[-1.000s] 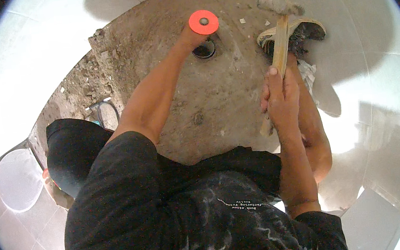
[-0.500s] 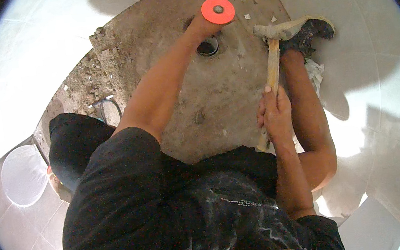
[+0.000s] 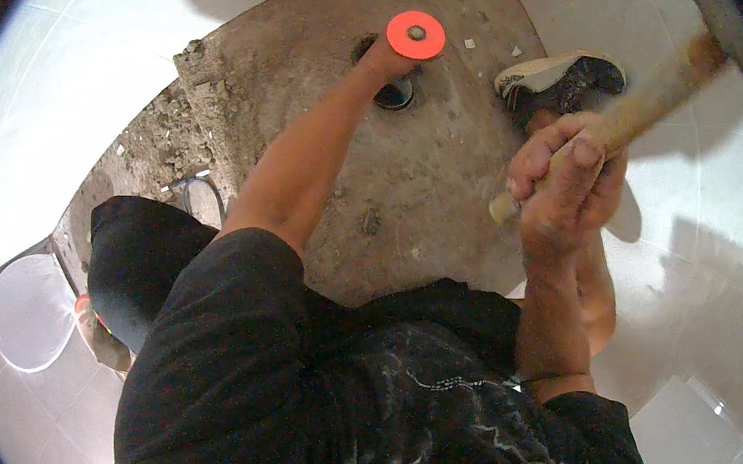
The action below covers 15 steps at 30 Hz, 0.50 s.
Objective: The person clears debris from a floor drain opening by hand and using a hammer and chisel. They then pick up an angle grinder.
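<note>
My left hand (image 3: 383,60) is wrapped round a chisel (image 3: 416,33), seen from above as a metal end in the middle of a round orange guard. The guard hides the rest of the chisel and most of my fingers. It stands over the bare rough floor (image 3: 337,172), beside a round pipe opening (image 3: 395,94). On the right, my right hand (image 3: 572,180) grips a hammer (image 3: 654,99) by its wooden handle. The hammer is raised, its dark blurred head up at the far right.
My shod foot (image 3: 561,82) rests right of the pipe opening. Broken rubble (image 3: 164,141) lies along the left edge of the rough floor, near a thin cable (image 3: 189,200). Pale tiles (image 3: 678,188) surround it. A translucent white round thing (image 3: 31,312) sits at the left.
My right hand has swung the hammer up and to the right, away from above my foot. My left hand with the chisel stays almost in place.
</note>
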### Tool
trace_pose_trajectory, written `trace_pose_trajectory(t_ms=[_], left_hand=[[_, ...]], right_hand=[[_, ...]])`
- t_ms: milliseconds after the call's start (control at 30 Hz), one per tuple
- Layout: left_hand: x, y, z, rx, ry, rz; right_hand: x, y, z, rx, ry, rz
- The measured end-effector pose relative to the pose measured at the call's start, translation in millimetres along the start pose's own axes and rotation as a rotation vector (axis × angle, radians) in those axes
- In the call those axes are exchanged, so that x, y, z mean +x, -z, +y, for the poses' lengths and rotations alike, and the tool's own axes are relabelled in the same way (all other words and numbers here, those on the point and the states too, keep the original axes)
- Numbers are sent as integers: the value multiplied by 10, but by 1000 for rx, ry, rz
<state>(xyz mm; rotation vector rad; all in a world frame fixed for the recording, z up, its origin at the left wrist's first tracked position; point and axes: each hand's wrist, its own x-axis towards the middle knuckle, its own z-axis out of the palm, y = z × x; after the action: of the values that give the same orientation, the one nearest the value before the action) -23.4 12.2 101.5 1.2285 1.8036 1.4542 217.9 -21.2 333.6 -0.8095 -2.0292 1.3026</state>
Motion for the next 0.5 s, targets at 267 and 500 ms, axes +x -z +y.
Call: trace_pose_trajectory(t_ms=[267,500], left_hand=[[58,104,-433,95,-188,139],[78,-19,-276,-21,-289,52]], right_hand=[[75,-221,843,-394,142,-48],[133,-105,894,-555,104,-125]])
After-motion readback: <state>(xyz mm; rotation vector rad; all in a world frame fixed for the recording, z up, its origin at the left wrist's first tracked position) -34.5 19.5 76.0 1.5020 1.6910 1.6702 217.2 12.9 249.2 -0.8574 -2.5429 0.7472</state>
